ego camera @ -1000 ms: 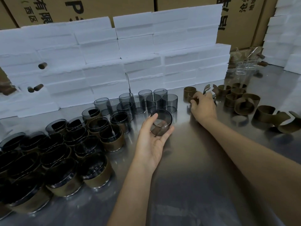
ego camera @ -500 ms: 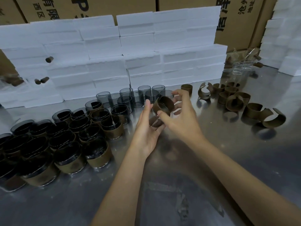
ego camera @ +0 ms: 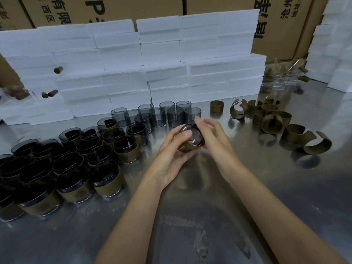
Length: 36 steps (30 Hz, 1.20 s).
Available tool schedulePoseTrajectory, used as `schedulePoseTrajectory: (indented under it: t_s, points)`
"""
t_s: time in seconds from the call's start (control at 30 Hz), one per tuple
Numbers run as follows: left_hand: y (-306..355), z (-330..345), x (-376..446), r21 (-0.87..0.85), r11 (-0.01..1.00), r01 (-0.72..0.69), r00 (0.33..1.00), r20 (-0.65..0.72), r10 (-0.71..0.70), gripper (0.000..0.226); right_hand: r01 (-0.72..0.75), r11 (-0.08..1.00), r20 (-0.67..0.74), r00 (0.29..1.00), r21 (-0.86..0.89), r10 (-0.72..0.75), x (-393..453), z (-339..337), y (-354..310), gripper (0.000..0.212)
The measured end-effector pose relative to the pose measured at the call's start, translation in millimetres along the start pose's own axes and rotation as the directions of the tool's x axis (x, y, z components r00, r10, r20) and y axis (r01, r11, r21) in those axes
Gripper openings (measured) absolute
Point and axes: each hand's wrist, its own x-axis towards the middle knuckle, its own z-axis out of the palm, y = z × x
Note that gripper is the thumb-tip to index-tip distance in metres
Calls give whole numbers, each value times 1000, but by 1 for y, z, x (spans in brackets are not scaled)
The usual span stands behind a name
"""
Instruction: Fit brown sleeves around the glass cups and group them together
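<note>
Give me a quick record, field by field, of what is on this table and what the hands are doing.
surface: metal table
left hand: holds the glass cup from below
right hand: grips the brown sleeve at the cup
sleeve fit: partly on, exact seating unclear
finished group: sleeved cups, on the left
bare cups: upright, behind the hands
loose sleeves: scattered on the right
background: white foam blocks, cardboard boxes

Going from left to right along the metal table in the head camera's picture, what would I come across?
Sleeved cups grouped together → bare grey glass cups → the two hands, left hand and right hand, gripping one cup with a brown sleeve → loose brown sleeves.
</note>
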Motion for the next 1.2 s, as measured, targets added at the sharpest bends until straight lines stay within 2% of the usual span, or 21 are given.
schedulePoseTrajectory:
  t_s: [0.1, 0.2, 0.33, 0.5, 0.57, 0.67, 0.8, 0.87, 0.97, 1.03, 1.13, 1.2]
  points:
    - [1, 3, -4, 31, 999, 12, 1000, 18, -13, 64, -67, 993, 74, 995, -94, 74, 0, -1, 3, 81]
    - [1, 1, -4, 62, 998, 8, 1000, 23, -9, 65, -43, 991, 102, 993, -129, 56, 1, -1, 0, 80]
    - [2, 2, -5, 75, 997, 17, 1000, 24, -19, 79, -23, 994, 87, 996, -105, 32, 0, -1, 0, 80]
    - [3, 0, -3, 65, 998, 18, 999, 39, -21, 80, 3, 998, 52, 999, -69, 1, -1, 0, 2, 76]
    - [2, 0, -2, 55, 998, 26, 998, 54, -29, 78, -3, 997, 14, 1000, -71, 4, 0, 1, 4, 74]
    - [-1, 0, 0, 46, 998, 51, 996, 70, -54, 63, -27, 1000, -112, 993, 13, 28, 5, 1, 6, 63]
    - [-2, -1, 1, 49, 997, 51, 998, 43, -53, 57, -52, 999, -76, 996, -1, 52, 6, 0, 6, 59]
    - [-1, 3, 1, 63, 997, 53, 998, -35, -51, 58, -44, 998, -74, 996, 38, 47, 5, 1, 5, 54]
    - [1, 6, 1, 37, 997, 69, 983, -174, -61, 56, -33, 997, -46, 998, 75, 36, 4, 5, 6, 25]
    - [4, 9, 0, 44, 996, 74, 977, -205, -63, 49, -47, 990, -24, 998, 130, 50, 2, 9, 5, 13]
    - [1, 23, -6, 108, 991, 72, 973, -227, -46, 48, -144, 929, -58, 983, 342, 173, 0, 10, 3, 15]
    - [-6, 33, -7, 134, 989, 66, 969, -243, -32, 37, -217, 857, -35, 964, 468, 263, 0, 5, 1, 25]
